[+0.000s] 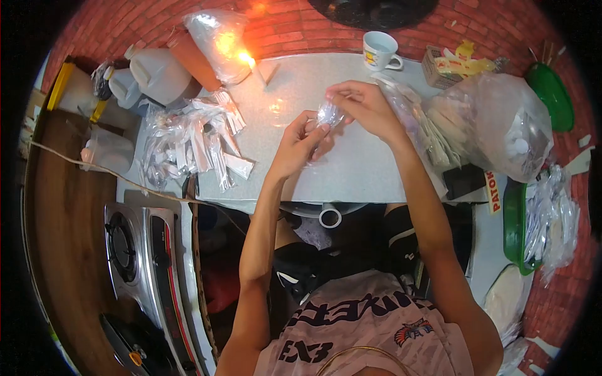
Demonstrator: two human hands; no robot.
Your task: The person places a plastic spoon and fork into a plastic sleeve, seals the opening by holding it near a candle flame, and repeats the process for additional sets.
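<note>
Over the middle of the white table, my left hand [298, 145] pinches a small, shiny clear plastic packet [328, 115] from below. The fingers of my right hand [362, 105] close on its upper end; what is inside cannot be made out through the glare. A lit candle [256, 72] stands slightly tilted beyond my left hand. To the left lies a heap of narrow plastic packets [197, 141] with whitish contents. Flat clear plastic bags [407, 119] lie beside my right forearm.
A mug [380, 51] stands at the back of the table [301, 75]. Plastic jugs [160, 75] are at the back left, and a large filled plastic bag [514, 128] sits right. A gas stove [141, 250] is lower left; a green tray [515, 219] holds more packets.
</note>
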